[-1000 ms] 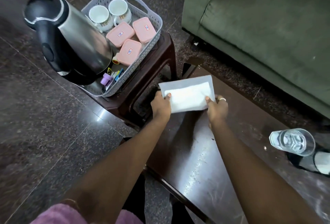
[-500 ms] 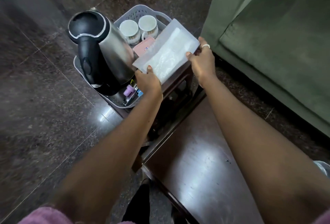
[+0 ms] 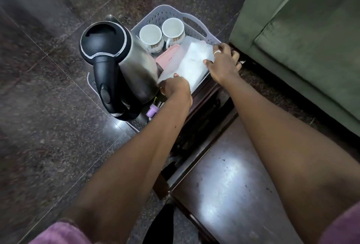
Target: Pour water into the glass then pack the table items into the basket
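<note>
A grey perforated basket (image 3: 192,17) stands on a small dark stool. It holds a steel kettle with a black lid and handle (image 3: 118,64), two white cups (image 3: 161,33) and pink lidded boxes (image 3: 169,56). A clear packet of white napkins (image 3: 192,62) lies flat over the pink boxes. My left hand (image 3: 176,87) grips the packet's near corner. My right hand (image 3: 222,62) holds its right edge at the basket's rim. The glass is out of view.
A dark wooden table (image 3: 224,195) lies at the lower right under my right arm. A green sofa (image 3: 302,39) fills the upper right, close to the basket. A small purple item (image 3: 153,110) sits in the basket's near end. Dark polished floor (image 3: 48,117) spreads left.
Both hands carried the napkin packet off the table, over to the basket, and lowered it onto the pink boxes. The view swung left, so the glass left the picture.
</note>
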### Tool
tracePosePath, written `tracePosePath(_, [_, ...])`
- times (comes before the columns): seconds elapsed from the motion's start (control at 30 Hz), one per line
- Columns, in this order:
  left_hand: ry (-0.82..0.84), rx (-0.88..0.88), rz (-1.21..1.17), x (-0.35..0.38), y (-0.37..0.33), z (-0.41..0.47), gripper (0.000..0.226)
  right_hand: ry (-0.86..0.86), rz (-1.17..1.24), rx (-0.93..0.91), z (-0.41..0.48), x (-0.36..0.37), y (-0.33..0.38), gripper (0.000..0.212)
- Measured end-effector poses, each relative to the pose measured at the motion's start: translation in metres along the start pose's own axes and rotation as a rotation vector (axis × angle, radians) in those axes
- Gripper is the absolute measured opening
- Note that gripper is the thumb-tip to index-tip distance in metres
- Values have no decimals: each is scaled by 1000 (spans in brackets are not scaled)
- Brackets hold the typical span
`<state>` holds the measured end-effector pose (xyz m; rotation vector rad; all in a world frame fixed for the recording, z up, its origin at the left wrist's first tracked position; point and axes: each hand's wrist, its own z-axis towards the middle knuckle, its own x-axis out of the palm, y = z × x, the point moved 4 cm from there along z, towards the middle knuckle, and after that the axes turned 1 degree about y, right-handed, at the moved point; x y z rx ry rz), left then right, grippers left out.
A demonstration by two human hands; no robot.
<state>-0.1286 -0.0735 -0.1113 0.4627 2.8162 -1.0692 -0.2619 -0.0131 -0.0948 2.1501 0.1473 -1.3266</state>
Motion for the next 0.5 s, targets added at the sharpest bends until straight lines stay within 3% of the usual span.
tracePosePath(0.2, [-229,-52,40,-2,1,-10,57,-93,-206,48,4,8,1,51])
tracePosePath(0.3, [-269,-47,289,-3,1,-8,65,-108,-195,76,-1,10,1,57])
tracePosePath(0.5, [-382,110,476,-4,6,-21,62,-235,-41,-62,-42,14,-18,57])
